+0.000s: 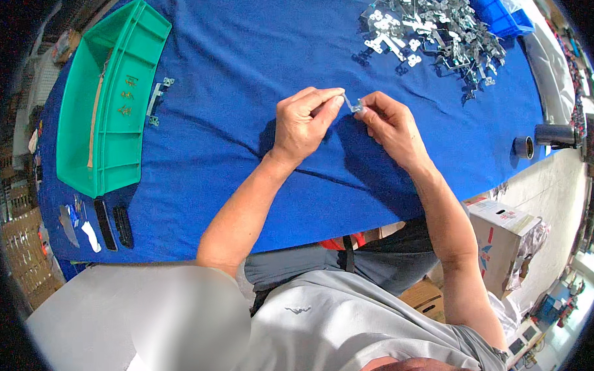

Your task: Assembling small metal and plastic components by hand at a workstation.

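Between my two hands, above the middle of the blue cloth (240, 70), is a small bent metal bracket (352, 106). My left hand (304, 118) pinches its upper left end between thumb and fingertips. Its other end sits in the fingers of my right hand (392, 124), which hide part of it. A large heap of similar shiny metal brackets (435, 33) lies at the far right. One more bracket (155, 102) rests on the cloth at the left, beside the green bin (122, 136).
A blue crate (510, 22) stands behind the heap. At the right edge are a dark cylinder (523, 147) and a black object (554, 136). Dark flat objects (106, 225) lie at the near left. A cardboard box (498, 234) stands below the table's right side.
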`<state>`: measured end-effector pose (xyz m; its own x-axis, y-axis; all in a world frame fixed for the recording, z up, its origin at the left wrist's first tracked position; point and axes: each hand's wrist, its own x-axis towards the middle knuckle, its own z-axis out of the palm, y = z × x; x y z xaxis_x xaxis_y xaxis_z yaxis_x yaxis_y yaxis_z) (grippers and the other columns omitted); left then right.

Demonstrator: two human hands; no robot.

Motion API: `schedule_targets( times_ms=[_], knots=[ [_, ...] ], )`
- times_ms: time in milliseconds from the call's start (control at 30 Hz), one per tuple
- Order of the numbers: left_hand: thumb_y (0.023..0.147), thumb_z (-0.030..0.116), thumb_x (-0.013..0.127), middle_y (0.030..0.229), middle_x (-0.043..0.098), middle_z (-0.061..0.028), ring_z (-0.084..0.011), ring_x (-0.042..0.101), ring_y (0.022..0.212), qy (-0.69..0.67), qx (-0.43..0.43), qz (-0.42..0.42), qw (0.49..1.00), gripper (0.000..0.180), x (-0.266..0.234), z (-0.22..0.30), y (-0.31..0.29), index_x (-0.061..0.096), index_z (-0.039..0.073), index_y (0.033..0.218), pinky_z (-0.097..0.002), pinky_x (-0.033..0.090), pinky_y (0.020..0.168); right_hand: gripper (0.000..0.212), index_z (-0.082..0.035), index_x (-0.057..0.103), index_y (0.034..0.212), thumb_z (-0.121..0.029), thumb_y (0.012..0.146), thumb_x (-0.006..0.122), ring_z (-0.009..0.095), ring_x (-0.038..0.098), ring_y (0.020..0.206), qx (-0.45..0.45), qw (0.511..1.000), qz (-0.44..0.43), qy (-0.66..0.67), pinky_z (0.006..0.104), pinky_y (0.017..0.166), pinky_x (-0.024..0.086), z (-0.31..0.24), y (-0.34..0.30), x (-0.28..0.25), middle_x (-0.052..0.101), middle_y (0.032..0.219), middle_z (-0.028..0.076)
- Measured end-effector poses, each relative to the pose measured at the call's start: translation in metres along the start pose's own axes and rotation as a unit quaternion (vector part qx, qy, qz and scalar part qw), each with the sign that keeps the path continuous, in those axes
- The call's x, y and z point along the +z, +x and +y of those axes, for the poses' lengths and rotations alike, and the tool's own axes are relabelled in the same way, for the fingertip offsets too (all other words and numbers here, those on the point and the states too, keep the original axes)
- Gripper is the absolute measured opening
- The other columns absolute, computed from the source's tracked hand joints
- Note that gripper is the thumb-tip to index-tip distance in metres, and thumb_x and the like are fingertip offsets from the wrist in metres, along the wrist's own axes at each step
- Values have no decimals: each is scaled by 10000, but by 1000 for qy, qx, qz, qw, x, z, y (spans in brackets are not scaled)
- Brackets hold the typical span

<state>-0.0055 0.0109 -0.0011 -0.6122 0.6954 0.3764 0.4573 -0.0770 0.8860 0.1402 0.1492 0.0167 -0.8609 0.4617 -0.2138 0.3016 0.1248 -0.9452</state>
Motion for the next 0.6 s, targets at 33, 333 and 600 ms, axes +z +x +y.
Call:
schedule_targets(
  times_ms=[33,333,600],
  knots=[
    [866,66,738,764,694,-90,-158,620,608,33,33,-13,999,138,-1,2,1,761,28,996,-291,487,564,170,-16,634,1033,-180,998,603,69,535,659,-11,1000,15,-6,243,584,455,0,0,0,629,791,13],
    [850,39,747,818,701,-91,-166,638,691,40,50,-7,998,184,1,2,0,771,51,1032,-285,499,617,200,-10,646,1091,-179,1005,584,82,569,708,8,990,7,138,248,635,486,-3,3,-3,631,842,23],
    [836,44,757,811,693,-92,-176,639,676,53,96,-26,994,192,2,0,-1,767,48,1028,-300,498,598,218,-22,630,1122,-204,1014,584,71,561,724,9,993,-22,114,230,642,471,0,4,-4,623,841,6]
  ],
)
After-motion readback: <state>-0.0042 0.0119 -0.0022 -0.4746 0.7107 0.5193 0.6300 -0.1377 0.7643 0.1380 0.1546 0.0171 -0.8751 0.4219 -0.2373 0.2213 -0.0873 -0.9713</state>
